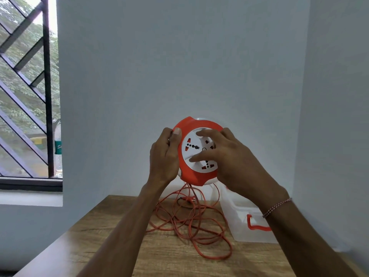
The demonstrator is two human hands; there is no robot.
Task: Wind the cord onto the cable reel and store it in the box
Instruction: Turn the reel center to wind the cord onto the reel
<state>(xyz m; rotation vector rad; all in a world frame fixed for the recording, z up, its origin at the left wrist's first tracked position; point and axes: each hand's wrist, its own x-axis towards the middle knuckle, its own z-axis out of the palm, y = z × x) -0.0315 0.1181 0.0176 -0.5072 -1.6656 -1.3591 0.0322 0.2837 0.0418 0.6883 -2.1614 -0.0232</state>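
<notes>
An orange and white cable reel [196,172] with sockets on its white face is held up in the air above the table. My left hand [164,156] grips its left rim. My right hand [223,154] lies on the white face, with its fingers spread across the sockets. A long orange cord [191,222] hangs from the reel's underside and lies in loose loops on the wooden table [99,246]. A translucent plastic box [239,218] with an orange handle stands at the right, partly hidden by my right forearm.
The table stands in a corner, with white walls behind it and to the right. A barred window [26,86] is at the left, and a small green and white item [58,146] is at its frame.
</notes>
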